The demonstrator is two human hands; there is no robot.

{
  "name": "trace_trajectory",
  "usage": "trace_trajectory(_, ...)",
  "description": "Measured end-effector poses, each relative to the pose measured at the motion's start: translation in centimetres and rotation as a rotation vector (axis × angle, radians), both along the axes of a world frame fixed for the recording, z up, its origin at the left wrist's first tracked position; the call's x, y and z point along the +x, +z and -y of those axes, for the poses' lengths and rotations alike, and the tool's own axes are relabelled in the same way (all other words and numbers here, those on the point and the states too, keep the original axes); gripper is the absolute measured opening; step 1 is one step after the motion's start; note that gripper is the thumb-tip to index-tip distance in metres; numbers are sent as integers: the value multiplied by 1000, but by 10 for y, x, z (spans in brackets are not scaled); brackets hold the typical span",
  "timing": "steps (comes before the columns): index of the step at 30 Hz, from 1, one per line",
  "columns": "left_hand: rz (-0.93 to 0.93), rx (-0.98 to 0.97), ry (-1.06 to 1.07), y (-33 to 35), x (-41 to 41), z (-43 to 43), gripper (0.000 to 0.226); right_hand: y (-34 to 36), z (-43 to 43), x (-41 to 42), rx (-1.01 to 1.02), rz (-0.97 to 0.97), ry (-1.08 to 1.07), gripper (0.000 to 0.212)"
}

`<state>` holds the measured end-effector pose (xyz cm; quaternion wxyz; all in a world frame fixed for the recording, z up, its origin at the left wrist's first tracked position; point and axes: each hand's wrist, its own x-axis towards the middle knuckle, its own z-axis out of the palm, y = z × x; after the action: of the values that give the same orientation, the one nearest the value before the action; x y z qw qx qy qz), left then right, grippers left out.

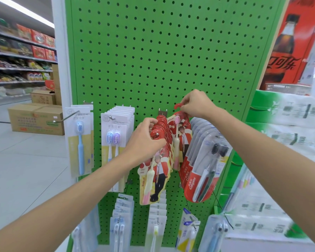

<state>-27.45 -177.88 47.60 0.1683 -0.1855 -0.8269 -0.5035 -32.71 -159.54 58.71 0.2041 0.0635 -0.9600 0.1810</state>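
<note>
While left hand point(144, 140) grips hung packs point(164, 126), right hand point(195, 104) pinches raised pack point(183, 123).

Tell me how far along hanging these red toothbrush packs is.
Done: a row of red packs hangs on the peg. In hand: the left hand grips the row's front, while the right hand pinches a loose pack by its hanger, raised at the row's back and seemingly not yet on the peg. Left: hooking that pack on; no further stock is visible.
</note>
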Motion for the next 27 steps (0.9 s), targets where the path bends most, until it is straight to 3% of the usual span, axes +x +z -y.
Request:
trace_trajectory(14,11,-3,-27,6,4,2,63,-19,37,-21,45,139,84,17)
trace_trajectory(19,7,-10,-38,7,6,4,66,-22,40,-18,1,150,109,41)
trace_trajectory(22,-25,-41,-16,10,10,5,71,-17,30,-6,-26,116,123,48)
trace_trajectory(27,-201,-188,186,22,25,-1,69,-1,2,32,-66,-63,142,34)
